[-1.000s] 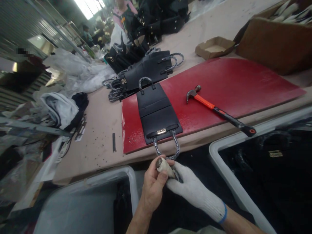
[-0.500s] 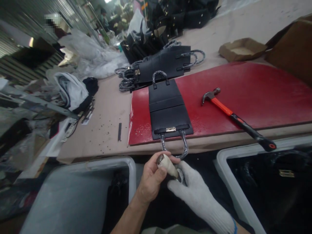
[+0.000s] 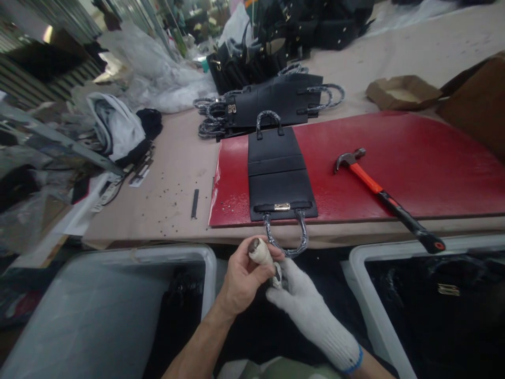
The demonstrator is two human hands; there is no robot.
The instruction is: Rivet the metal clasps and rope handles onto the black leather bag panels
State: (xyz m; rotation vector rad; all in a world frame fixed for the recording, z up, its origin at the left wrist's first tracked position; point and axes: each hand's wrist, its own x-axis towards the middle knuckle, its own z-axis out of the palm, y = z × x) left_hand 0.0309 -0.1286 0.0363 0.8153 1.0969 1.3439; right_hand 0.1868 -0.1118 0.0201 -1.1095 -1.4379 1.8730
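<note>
My bare left hand is closed around a short rod wrapped in whitish material, with a dark brown end facing up. My right hand, in a white knit glove with a blue cuff edge, pinches the rod's lower end, where a loose whitish strip shows. What lies between the gloved fingers is partly hidden. Just beyond the hands, a flat black handbag panel with a gold clasp lies on a red board. Its plastic-wrapped near handle hangs over the table edge.
A claw hammer rests on the board's right part. More black bag panels are stacked behind. Grey bins stand at both sides of me. A dark strip and small bits lie on the table at left. An open cardboard box sits at back right.
The view has shifted slightly. Both hands keep hold of the wrapped rod, which now points more upright. The bag panel and hammer stay in place on the board.
</note>
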